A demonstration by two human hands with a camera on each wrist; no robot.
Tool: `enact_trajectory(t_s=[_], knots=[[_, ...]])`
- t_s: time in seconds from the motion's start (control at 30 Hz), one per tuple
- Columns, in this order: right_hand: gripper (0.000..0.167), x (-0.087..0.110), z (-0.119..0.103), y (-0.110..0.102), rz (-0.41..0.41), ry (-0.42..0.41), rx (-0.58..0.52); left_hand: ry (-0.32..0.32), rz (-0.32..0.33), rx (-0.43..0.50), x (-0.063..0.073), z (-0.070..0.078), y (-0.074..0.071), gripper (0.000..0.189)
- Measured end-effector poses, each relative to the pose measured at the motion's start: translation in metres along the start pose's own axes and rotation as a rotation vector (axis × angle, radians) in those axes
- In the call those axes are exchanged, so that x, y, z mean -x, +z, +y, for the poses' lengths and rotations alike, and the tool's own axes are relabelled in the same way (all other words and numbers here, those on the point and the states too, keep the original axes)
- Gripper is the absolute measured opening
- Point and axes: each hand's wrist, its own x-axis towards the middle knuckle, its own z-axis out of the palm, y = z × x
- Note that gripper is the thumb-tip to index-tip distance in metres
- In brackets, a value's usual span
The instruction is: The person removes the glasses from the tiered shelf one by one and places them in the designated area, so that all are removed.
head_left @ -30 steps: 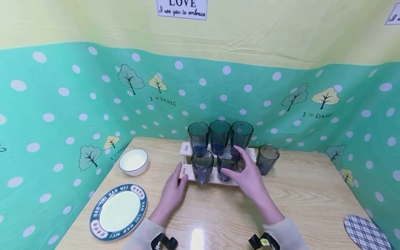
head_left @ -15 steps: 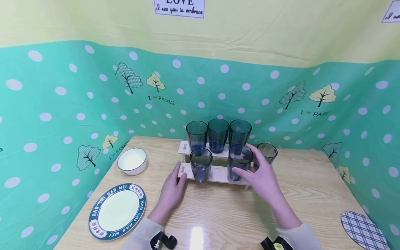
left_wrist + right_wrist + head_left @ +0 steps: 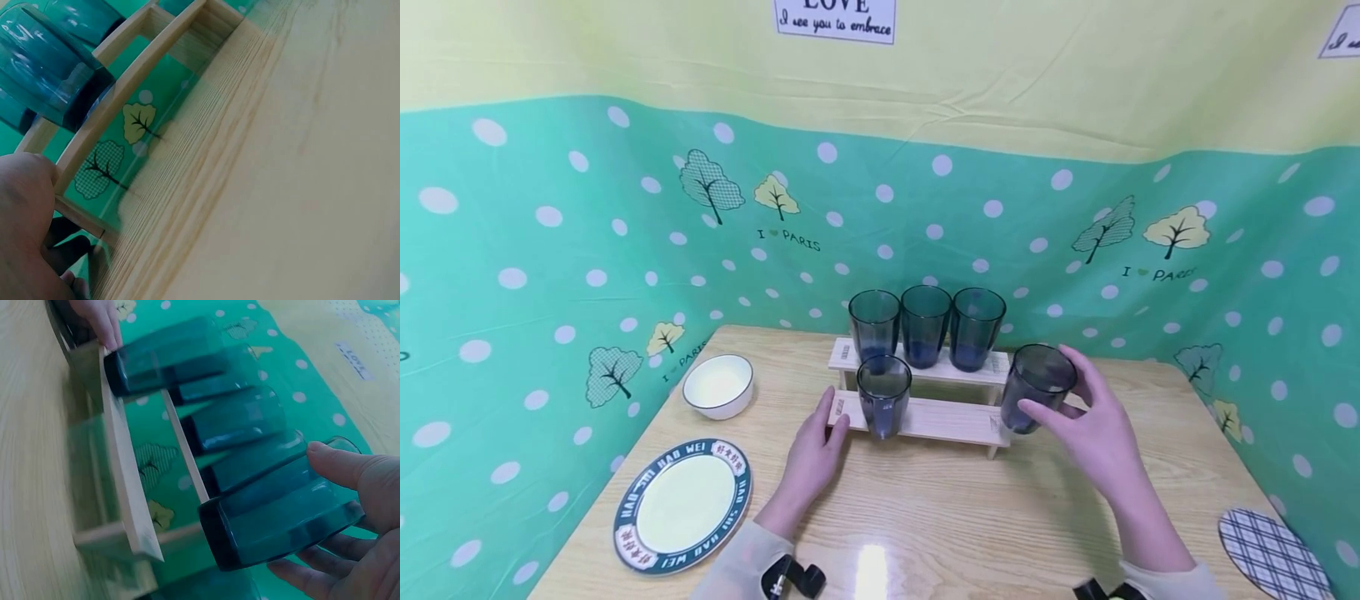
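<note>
My right hand (image 3: 1101, 433) holds a dark tinted drinking glass (image 3: 1028, 404) at the right end of a two-tier wooden rack (image 3: 951, 421), thumb on one side and fingers on the other. In the right wrist view that glass (image 3: 275, 525) is clear of the shelf boards. At the rack's left end, my left hand (image 3: 816, 446) grips the lower shelf; the left wrist view shows its fingers (image 3: 65, 250) bent round the end. One glass (image 3: 883, 404) stands on the left of the lower tier. Three glasses (image 3: 925, 329) line the upper tier.
Another glass (image 3: 206, 587) shows at the bottom of the right wrist view, hidden behind the held one from above. On the left are a white bowl (image 3: 718, 387) and a blue-rimmed plate (image 3: 632, 492). A checked round mat (image 3: 1273, 550) lies at the right edge.
My right hand has carried the glass rightward from the middle of the lower tier to beyond its right end, tilting it slightly. My left hand has stayed at the rack's left end.
</note>
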Motion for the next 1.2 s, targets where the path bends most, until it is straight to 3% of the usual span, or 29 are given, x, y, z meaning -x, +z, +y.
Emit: enact_trajectory(t_s=[0.27,0.63,0.97,1.2], knots=[[0.110,-0.003,0.010,-0.027,0.081,0.020,0.052,-0.004,-0.002,-0.009,0.000,0.000,0.000,0.068],[0.112,-0.013,0.027,-0.053,0.125,0.090,0.107,-0.004,0.001,-0.008,0.001,-0.001,0.001,0.067],[0.114,-0.027,0.042,-0.058,0.166,0.178,0.164,0.000,0.003,0.002,0.001,0.000,0.000,0.067],[0.113,-0.039,0.062,-0.054,0.203,0.239,0.114,0.009,0.008,0.004,0.001,0.001,0.000,0.067]])
